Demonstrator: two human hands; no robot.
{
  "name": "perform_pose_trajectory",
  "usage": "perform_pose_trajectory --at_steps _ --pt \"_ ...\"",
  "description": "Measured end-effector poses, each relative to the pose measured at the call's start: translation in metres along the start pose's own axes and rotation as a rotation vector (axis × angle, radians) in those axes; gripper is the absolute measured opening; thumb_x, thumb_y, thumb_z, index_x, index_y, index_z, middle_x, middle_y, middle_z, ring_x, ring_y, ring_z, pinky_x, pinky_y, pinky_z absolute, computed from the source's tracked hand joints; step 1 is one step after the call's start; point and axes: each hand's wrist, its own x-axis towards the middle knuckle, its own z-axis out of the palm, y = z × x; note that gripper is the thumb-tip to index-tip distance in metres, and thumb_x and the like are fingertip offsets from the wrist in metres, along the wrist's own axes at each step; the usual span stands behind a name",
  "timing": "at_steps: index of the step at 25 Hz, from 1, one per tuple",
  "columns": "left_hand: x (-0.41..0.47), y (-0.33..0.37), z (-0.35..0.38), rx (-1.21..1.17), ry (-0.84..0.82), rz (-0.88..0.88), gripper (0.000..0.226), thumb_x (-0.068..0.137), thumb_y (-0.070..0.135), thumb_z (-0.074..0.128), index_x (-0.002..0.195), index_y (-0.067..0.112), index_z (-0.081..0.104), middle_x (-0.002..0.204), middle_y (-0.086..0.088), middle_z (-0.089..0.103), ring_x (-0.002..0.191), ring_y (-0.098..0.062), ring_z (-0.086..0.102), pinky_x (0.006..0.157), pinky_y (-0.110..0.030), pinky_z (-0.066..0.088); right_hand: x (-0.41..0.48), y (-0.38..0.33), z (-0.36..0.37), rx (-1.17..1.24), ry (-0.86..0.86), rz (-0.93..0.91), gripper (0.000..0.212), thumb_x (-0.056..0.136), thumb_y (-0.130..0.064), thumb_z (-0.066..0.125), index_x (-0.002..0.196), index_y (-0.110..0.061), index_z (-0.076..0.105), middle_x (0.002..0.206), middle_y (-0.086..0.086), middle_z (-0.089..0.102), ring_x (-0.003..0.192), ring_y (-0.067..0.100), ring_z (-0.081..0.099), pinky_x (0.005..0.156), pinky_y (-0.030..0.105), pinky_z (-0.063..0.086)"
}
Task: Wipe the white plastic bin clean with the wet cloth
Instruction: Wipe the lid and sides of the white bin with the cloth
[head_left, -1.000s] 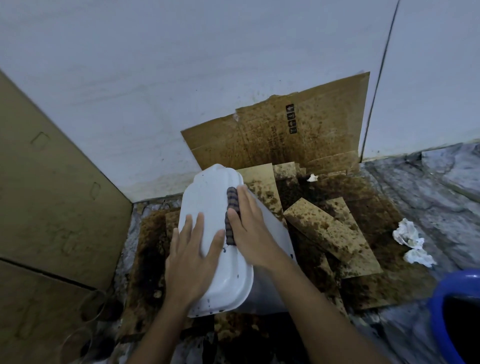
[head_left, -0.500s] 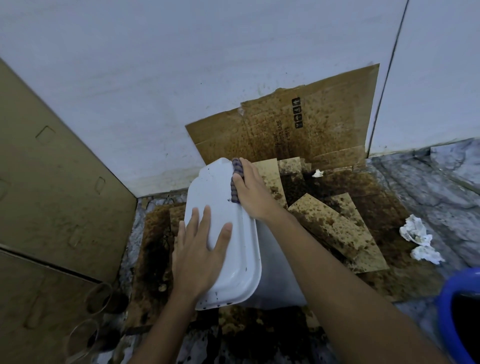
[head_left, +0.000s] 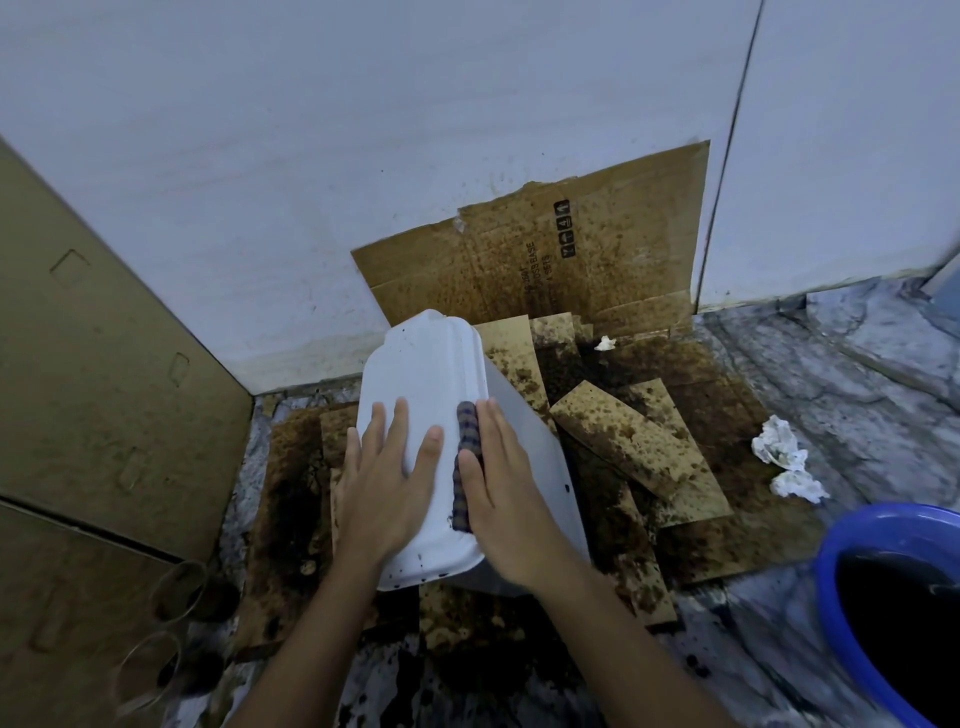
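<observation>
Far left: tan cardboard panel (head_left: 104, 389) stands against the wall, two clear glasses (head_left: 174, 623) on the floor below it. Centre: white plastic bin (head_left: 421, 374) lies tipped on oil-stained cardboard sheets (head_left: 623, 441), broad face toward the camera; left hand (head_left: 387, 483) flat on that face, fingers straight and spread, gripping nothing; right hand (head_left: 504, 483) just beside it, fingers straight, pressing the dark striped cloth (head_left: 466, 441) onto the bin's right edge. Right: crumpled white tissues (head_left: 779, 449) on the floor, blue basin (head_left: 836, 571) with dark liquid at the lower corner.
</observation>
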Motion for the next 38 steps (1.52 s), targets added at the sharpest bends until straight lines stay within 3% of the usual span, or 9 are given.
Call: perform_pose_trajectory --at_steps 7,12,18,22,25,28,33,38 --pt "-0.004 0.006 -0.003 0.005 0.010 -0.012 0.083 0.084 0.082 0.013 0.158 0.046 0.004 0.169 0.016 -0.003 0.156 -0.016 -0.010 0.122 -0.055 0.008 -0.013 0.004 0.006 0.008 0.034 -0.025 0.058 0.106 -0.051 0.018 0.157 -0.041 -0.009 0.162 -0.029 -0.017 0.149 -0.006 -0.015 0.126 0.031 0.006" --pt "0.002 -0.003 0.004 0.041 0.042 0.013 0.093 0.076 0.093 -0.001 0.157 0.048 0.001 0.169 0.016 -0.004 0.156 -0.014 -0.009 0.126 -0.053 0.006 0.044 -0.002 -0.010 0.016 -0.016 0.016 0.060 0.108 -0.045 0.021 0.160 -0.032 -0.006 0.166 -0.018 -0.015 0.153 0.003 -0.008 0.126 0.035 0.006" --pt "0.000 0.007 0.003 0.044 0.018 -0.025 0.087 0.079 0.091 0.004 0.156 0.051 -0.003 0.167 0.021 -0.008 0.156 -0.016 -0.012 0.123 -0.056 0.007 0.136 -0.004 -0.032 -0.020 -0.002 0.028 0.060 0.109 -0.042 0.021 0.161 -0.024 -0.001 0.169 -0.006 -0.006 0.155 0.015 -0.003 0.126 0.040 0.006" --pt "-0.001 0.014 0.005 0.046 0.011 -0.021 0.089 0.077 0.089 0.005 0.156 0.050 -0.004 0.167 0.021 -0.011 0.155 -0.017 -0.015 0.122 -0.056 0.005 0.167 -0.003 -0.045 -0.005 -0.020 0.067 0.060 0.108 -0.046 0.022 0.161 -0.024 0.006 0.169 -0.003 0.003 0.154 0.020 0.011 0.124 0.047 0.019" --pt "0.000 0.019 0.007 0.057 0.006 -0.014 0.090 0.077 0.090 0.003 0.156 0.049 -0.004 0.167 0.020 -0.011 0.155 -0.018 -0.016 0.122 -0.056 0.004 0.153 0.001 -0.048 0.020 -0.014 0.069 0.064 0.104 -0.053 0.022 0.161 -0.028 0.005 0.168 -0.004 0.005 0.153 0.023 0.017 0.123 0.050 0.023" --pt "0.001 0.022 0.008 0.054 0.005 -0.011 0.094 0.074 0.091 0.001 0.157 0.047 -0.003 0.168 0.018 -0.010 0.155 -0.019 -0.014 0.123 -0.055 0.003 0.111 0.001 -0.047 -0.022 0.014 0.043 0.062 0.108 -0.046 0.023 0.161 -0.024 0.001 0.168 -0.003 0.001 0.154 0.020 0.009 0.123 0.038 0.012" --pt "0.002 0.019 0.006 0.005 0.006 -0.033 0.088 0.078 0.086 0.002 0.157 0.048 0.003 0.168 0.018 -0.006 0.155 -0.015 -0.012 0.124 -0.054 0.003 0.044 -0.004 -0.036 -0.109 0.014 0.044 0.060 0.107 -0.049 0.023 0.160 -0.031 0.002 0.156 -0.004 0.011 0.142 0.017 0.012 0.116 0.043 0.021" --pt "0.002 0.020 0.002 -0.047 -0.030 0.001 0.078 0.086 0.077 0.009 0.158 0.046 0.007 0.168 0.018 -0.006 0.155 -0.016 -0.014 0.124 -0.054 0.000 0.016 0.000 -0.036 -0.180 0.103 -0.014 0.064 0.106 -0.050 0.026 0.160 -0.022 0.005 0.144 -0.007 0.016 0.132 0.015 0.015 0.115 0.043 0.031"
